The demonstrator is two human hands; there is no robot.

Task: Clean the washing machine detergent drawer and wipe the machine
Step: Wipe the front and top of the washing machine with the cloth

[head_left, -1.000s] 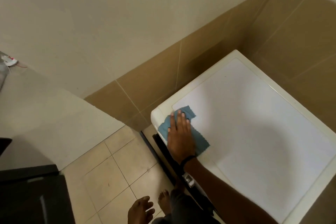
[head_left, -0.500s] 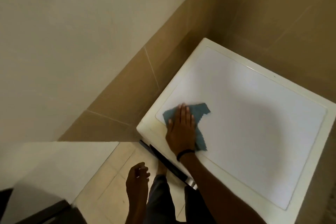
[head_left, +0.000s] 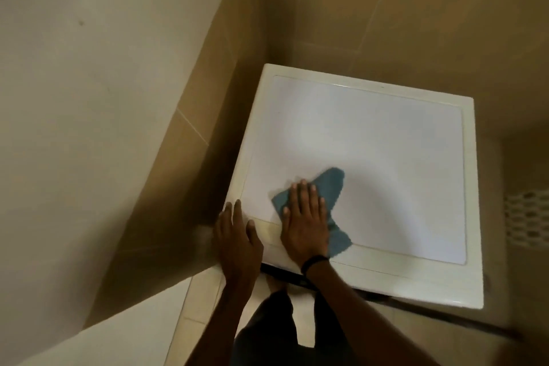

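The white washing machine (head_left: 386, 142) fills the middle of the head view, seen from above, its flat top pale and bare. A blue cloth (head_left: 332, 184) lies on the near left part of the top. My right hand (head_left: 306, 223) presses flat on the cloth with straight fingers, a dark band on its wrist. My left hand (head_left: 237, 241) rests on the machine's near left corner, fingers straight and spread. The detergent drawer is not visible from here; only a dark strip of the front shows under the near edge.
Tan tiled walls (head_left: 386, 9) close in behind and to the left of the machine. A pale wall (head_left: 89, 68) rises on the left. A white ledge (head_left: 104, 336) lies at the lower left. A patterned patch (head_left: 525, 217) shows at the right. My legs stand on floor tiles below.
My left hand has come up from my side onto the machine's near left corner. My right hand has slid the cloth a little to the right. The view has swung round to face the machine.
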